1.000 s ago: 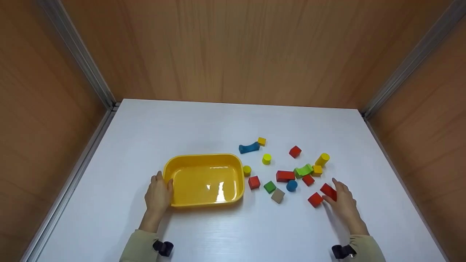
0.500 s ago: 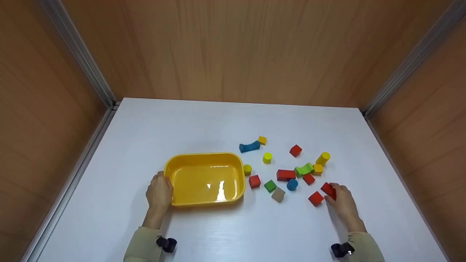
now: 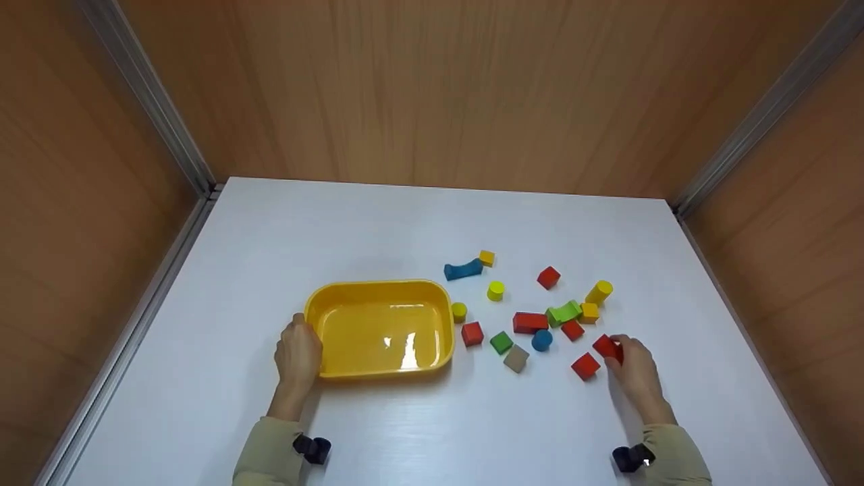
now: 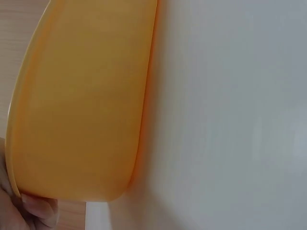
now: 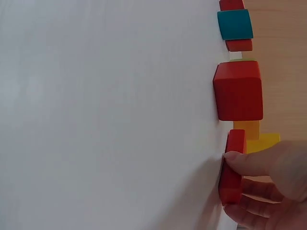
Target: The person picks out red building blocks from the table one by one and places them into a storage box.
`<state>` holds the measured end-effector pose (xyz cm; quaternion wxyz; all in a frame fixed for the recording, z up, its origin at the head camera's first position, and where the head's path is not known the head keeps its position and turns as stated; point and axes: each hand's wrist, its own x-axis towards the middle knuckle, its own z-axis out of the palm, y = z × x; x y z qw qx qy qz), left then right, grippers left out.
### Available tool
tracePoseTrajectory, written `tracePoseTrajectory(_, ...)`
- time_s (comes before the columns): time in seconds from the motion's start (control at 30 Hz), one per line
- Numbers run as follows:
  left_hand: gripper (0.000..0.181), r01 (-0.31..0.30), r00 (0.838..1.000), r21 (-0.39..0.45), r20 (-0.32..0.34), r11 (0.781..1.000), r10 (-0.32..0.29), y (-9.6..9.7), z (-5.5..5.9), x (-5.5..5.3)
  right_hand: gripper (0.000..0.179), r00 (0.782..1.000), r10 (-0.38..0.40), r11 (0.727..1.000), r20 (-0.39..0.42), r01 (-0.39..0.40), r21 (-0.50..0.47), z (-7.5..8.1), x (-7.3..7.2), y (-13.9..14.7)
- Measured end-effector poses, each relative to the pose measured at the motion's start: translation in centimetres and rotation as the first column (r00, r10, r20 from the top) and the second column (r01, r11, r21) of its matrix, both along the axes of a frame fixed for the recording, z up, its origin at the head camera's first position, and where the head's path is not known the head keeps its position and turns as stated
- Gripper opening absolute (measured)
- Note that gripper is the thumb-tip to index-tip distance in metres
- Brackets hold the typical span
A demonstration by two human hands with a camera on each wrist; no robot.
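Observation:
My left hand (image 3: pixel 297 356) grips the left rim of a yellow plastic tray (image 3: pixel 368 341). In the left wrist view its fingertips (image 4: pixel 39 209) show under the lip of the tray's end. On the right, my right hand (image 3: pixel 636 372) pinches a red rectangular block (image 3: pixel 604 346) between thumb and fingers. The right wrist view shows that block (image 5: pixel 232 177) standing on its narrow side at the white table, thumb (image 5: pixel 244 163) on its near face. A red cube (image 3: pixel 585 366) lies just to the left of the pinched block.
Between tray and right hand lie several blocks: a long red one (image 3: pixel 530 322), a green wavy one (image 3: pixel 563 312), a blue cylinder (image 3: pixel 541 340) and a plain wood cube (image 3: pixel 516 358). Farther back are a blue arched block (image 3: pixel 463 270) and a yellow cylinder (image 3: pixel 599 292). Wooden walls (image 3: pixel 432 94) enclose the table.
My right hand's fingers have come together on the red rectangular block, which has turned slightly. My left hand's fingers have curled in on the tray's rim. The other blocks stay put.

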<state>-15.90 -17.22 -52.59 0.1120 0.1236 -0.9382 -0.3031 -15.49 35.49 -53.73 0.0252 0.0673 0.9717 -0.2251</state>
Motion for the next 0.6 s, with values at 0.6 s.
tracePoseTrajectory(0.6,0.02,0.002,0.999,0.024,0.04,1.0,-0.003,0.4,0.0,-0.6,0.044,0.991,0.072,0.997,-0.109,-0.074,-0.012,3.3,-0.5,-2.9)
